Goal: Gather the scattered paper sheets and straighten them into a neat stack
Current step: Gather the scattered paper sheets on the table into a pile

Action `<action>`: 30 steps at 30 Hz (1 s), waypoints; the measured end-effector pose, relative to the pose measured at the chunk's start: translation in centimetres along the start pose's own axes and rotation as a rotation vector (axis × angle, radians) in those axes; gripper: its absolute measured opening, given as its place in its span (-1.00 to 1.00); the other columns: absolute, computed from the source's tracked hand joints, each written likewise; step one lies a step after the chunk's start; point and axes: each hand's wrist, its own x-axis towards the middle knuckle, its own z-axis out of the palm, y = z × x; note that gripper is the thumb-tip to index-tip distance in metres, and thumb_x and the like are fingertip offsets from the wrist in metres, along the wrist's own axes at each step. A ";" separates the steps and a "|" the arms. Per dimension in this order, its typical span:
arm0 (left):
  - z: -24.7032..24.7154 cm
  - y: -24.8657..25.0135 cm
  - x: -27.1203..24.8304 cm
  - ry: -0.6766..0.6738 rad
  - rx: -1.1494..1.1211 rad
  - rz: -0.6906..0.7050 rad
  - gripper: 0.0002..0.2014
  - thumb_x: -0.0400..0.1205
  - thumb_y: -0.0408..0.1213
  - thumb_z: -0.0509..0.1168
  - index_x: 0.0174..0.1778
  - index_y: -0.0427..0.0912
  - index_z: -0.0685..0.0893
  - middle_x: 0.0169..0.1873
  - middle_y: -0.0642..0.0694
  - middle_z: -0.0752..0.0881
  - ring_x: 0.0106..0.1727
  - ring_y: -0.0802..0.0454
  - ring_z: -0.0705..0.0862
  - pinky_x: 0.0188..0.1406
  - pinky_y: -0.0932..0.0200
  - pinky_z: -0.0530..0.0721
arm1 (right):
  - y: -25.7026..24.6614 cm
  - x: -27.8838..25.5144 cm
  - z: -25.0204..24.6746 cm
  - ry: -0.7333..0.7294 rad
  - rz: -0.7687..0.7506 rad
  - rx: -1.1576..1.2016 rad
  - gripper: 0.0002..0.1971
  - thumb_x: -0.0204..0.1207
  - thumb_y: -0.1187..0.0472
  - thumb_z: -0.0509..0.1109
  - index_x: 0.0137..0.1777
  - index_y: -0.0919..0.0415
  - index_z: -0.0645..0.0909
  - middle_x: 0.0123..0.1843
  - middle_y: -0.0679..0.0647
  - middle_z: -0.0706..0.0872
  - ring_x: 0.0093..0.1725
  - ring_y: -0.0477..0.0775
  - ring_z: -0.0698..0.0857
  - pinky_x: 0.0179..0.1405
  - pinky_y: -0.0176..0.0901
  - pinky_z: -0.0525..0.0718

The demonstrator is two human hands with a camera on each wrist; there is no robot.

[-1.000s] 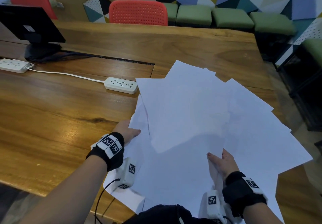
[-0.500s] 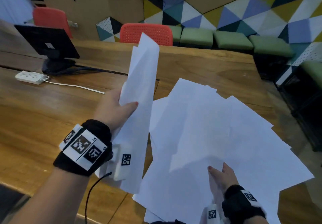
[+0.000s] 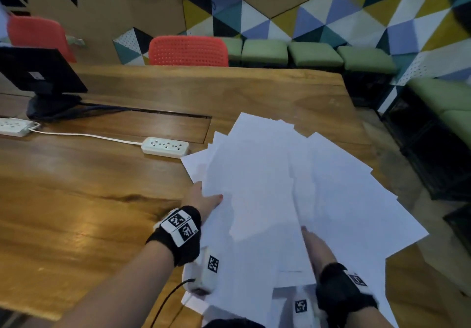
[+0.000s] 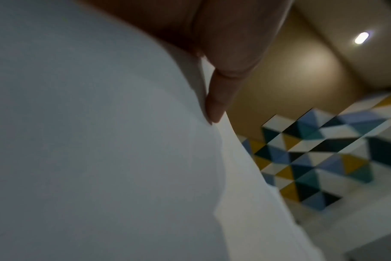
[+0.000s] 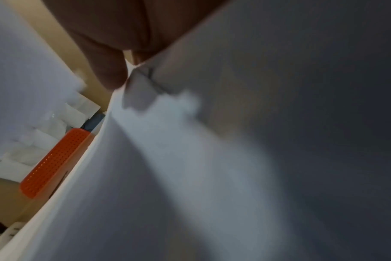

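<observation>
Several white paper sheets (image 3: 280, 187) lie fanned in a loose overlapping pile on the wooden table (image 3: 89, 187), right of centre. My left hand (image 3: 204, 202) grips the pile's left edge, thumb on top, fingers hidden beneath. In the left wrist view one finger (image 4: 219, 102) lies against the paper (image 4: 101, 159). My right hand (image 3: 316, 246) holds the sheets at the near edge, its fingers tucked under an upper sheet. The right wrist view shows the thumb (image 5: 109, 70) pressed on a sheet's edge (image 5: 212, 159).
A white power strip (image 3: 165, 147) lies just left of the pile, its cord running to a second strip (image 3: 14, 126). A black monitor (image 3: 38, 72) stands far left. Red chairs (image 3: 188, 51) and green stools (image 3: 316, 53) line the far side. The table's right edge runs close to the pile.
Half a second ago my left hand held a bundle of sheets raised upright; now it has come down flat onto the pile's left side. My right hand stayed at the near edge.
</observation>
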 end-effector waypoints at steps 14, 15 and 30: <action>2.3 -3.3 1.7 0.122 0.069 -0.124 -0.04 0.40 0.08 0.45 0.62 -0.03 0.06 0.54 -0.24 0.22 0.48 -0.28 0.38 0.39 -0.13 0.46 | 1.0 0.3 1.3 -0.099 -0.227 -0.284 -0.79 0.36 0.35 0.50 -0.01 0.20 0.64 0.09 0.26 0.77 0.09 0.26 0.73 0.23 0.23 0.65; 2.2 -3.4 1.9 0.113 0.039 -0.123 -0.05 0.37 0.09 0.45 0.61 -0.02 0.09 0.54 -0.22 0.26 0.47 -0.28 0.41 0.40 -0.13 0.47 | 1.3 0.6 1.2 -0.098 -0.228 -0.306 -0.76 0.37 0.34 0.49 0.04 0.21 0.64 0.10 0.23 0.77 0.10 0.24 0.72 0.24 0.20 0.64; 0.6 -3.4 5.6 0.192 0.471 -0.210 -0.23 0.54 -0.08 0.32 0.60 -0.22 0.12 0.55 -0.30 0.29 0.54 -0.33 0.24 0.47 -0.12 0.27 | 1.4 1.3 -2.4 0.172 -0.286 -0.132 -0.82 0.48 0.43 0.36 0.05 0.26 0.56 0.12 0.36 0.69 0.02 0.27 0.64 0.09 0.05 0.56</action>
